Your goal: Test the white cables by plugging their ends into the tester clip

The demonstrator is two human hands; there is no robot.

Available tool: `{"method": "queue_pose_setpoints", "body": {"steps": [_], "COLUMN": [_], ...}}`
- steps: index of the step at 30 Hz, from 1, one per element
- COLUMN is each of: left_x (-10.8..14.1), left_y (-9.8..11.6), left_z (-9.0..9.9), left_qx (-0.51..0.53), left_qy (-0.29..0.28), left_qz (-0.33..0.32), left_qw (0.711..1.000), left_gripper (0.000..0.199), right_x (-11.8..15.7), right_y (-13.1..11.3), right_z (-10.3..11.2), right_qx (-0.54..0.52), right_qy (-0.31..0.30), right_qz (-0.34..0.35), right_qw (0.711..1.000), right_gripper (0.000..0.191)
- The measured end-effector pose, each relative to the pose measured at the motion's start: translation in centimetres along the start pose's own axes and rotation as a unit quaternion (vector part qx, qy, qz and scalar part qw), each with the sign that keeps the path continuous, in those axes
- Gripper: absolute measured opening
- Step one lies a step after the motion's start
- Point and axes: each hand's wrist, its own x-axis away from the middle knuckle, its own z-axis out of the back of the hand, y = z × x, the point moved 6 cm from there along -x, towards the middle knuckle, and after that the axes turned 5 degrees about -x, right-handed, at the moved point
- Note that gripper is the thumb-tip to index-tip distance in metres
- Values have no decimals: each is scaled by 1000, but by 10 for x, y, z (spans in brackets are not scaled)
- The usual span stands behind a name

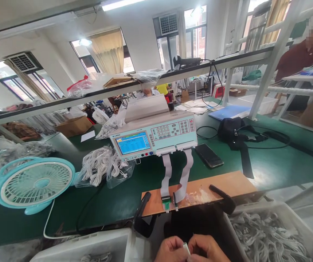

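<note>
At the bottom centre of the head view my left hand (169, 250) and my right hand (206, 249) are close together, fingers closed. Between their fingertips sticks up a small white piece (186, 248), perhaps a cable end; its lower part is hidden. Just beyond the hands, a wooden board (227, 184) lies along the table's front edge. Two grey ribbon cables (166, 174) run down to it from a tester (172, 133) with a lit blue screen. They end in a small green circuit board (167, 204) and a metal connector (176, 207).
A white bin (129, 242) stands at lower left, another full of white cables (262, 233) at right. Black clamp-like brackets (142, 216) flank the board. On the table are a turquoise fan (36, 183), bagged cables (98, 165), a phone (209, 155) and a black bag (231, 131).
</note>
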Motion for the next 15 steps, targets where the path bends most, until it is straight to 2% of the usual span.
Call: {"method": "queue_pose_setpoints", "body": {"steps": [2,5,8,11,15], "left_x": [0,3,6,6,3], "left_y": [7,22,33,36,30], "left_z": [-4,-5,-1,4,10], "left_qx": [32,67,87,83,78], "left_qy": [27,108,190,220,219], "left_qz": [-36,-91,-117,-120,-116], "left_qw": [998,988,971,964,966], "left_gripper": [45,39,34,31,31], "right_x": [-4,-14,-28,-42,-52], "right_y": [-14,-30,-28,-15,-8], "right_z": [1,6,11,9,8], "right_qx": [18,9,-29,-40,-25], "right_qy": [20,78,124,129,138], "right_qz": [16,42,47,29,9], "right_qw": [1000,996,991,990,990], "right_gripper": [15,21,22,22,23]}}
